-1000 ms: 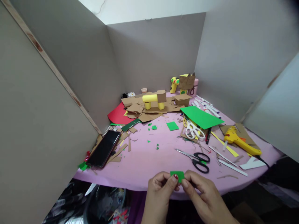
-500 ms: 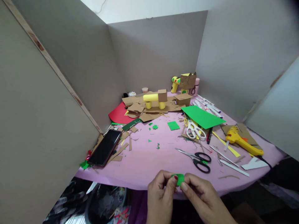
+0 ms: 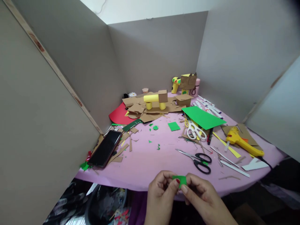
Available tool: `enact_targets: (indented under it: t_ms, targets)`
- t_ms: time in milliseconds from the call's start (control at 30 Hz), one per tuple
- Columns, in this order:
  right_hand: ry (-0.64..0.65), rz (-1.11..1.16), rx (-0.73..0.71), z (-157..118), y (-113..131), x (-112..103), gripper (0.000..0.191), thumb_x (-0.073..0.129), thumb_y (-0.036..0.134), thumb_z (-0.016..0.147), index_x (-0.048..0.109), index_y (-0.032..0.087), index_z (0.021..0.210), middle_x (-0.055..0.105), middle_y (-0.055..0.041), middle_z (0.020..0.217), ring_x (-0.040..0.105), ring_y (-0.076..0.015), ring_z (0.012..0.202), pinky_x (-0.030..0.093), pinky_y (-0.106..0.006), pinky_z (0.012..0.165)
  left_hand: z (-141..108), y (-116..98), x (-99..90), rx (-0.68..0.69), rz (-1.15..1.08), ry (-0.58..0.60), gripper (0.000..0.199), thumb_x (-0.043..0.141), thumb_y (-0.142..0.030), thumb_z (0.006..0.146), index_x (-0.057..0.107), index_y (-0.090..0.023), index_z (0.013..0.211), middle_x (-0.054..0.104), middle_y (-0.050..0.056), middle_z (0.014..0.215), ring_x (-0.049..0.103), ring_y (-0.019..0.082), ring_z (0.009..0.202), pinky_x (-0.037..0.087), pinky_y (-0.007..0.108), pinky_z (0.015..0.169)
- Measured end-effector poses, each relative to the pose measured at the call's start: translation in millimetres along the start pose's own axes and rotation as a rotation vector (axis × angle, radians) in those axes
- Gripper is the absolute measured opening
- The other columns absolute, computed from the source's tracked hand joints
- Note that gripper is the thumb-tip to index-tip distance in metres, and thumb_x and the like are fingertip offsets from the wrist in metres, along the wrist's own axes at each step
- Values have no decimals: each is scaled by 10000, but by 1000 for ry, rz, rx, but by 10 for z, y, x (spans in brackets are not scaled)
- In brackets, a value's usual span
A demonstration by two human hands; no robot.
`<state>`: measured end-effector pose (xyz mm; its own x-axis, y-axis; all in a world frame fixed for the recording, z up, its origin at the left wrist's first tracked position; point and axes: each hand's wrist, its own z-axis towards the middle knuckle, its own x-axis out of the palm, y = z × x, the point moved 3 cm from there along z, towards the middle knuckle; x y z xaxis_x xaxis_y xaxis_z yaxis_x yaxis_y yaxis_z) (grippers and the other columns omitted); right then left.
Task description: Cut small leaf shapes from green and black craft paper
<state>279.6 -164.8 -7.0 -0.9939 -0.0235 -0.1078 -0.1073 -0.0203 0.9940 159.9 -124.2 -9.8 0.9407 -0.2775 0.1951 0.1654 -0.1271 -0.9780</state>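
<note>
A small piece of green paper [image 3: 182, 180] is pinched between my two hands at the table's near edge. My left hand [image 3: 161, 193] grips its left side, thumb in front. On the other side, the thumb and fingers of my right hand [image 3: 201, 193] hold the right edge. Black-handled scissors [image 3: 197, 159] lie just beyond my right hand, blades spread slightly and pointing left. Farther back are a green paper square [image 3: 173, 126], a little green cutout [image 3: 155, 127] with a wavy edge, and several tiny green scraps.
A yellow glue gun [image 3: 243, 142], white scissors [image 3: 195, 130] and a green sheet [image 3: 203, 117] lie to the right. At the left is a phone [image 3: 105, 148] among cardboard strips. A yellow tube figure [image 3: 152, 98] stands on cardboard behind. Below the table's left edge is a bin [image 3: 89, 206].
The green paper has turned slightly between my fingers, and more of its face shows. Both hands keep nearly the same place; the things on the table have not moved.
</note>
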Motion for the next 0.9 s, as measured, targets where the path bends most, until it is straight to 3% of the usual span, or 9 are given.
enact_targets:
  t_ms: [200, 400, 600, 733, 900]
  targets:
    - [13, 20, 14, 5, -31, -23, 296, 472, 419, 865, 470, 192, 673, 458, 35, 613, 444, -139, 578, 381, -241, 544, 47, -23, -16, -124, -119, 67, 183, 725, -277, 670, 651, -129, 747, 647, 6, 607, 577, 124, 554, 451, 234, 581]
    - [-5, 22, 6, 6, -10, -33, 304, 469, 438, 869, 503, 192, 694, 462, 44, 591, 465, -137, 563, 390, -236, 549, -17, 8, -30, -54, -24, 50, 148, 699, -263, 710, 662, -146, 793, 649, 6, 636, 578, 128, 570, 457, 234, 581]
    - [-35, -34, -62, 15, 17, -52, 328, 415, 410, 904, 517, 193, 680, 493, 37, 560, 475, -131, 508, 384, -233, 513, -16, 11, 22, -30, -39, 82, 237, 622, -348, 782, 615, -136, 676, 592, -12, 520, 554, 117, 506, 434, 208, 529]
    - [-73, -3, -15, 17, -28, -75, 327, 404, 434, 907, 494, 198, 698, 445, 64, 518, 447, -117, 459, 372, -226, 479, 5, -2, 4, -14, -40, 68, 237, 590, -376, 806, 616, -140, 794, 604, -9, 578, 559, 126, 546, 435, 224, 569]
    - [-107, -23, -9, 0, -44, -84, 329, 426, 447, 895, 503, 194, 700, 444, 65, 511, 444, -120, 478, 366, -233, 497, -27, 27, 15, 27, 86, 73, 264, 660, -347, 741, 593, -139, 593, 571, -7, 541, 510, 118, 540, 398, 210, 551]
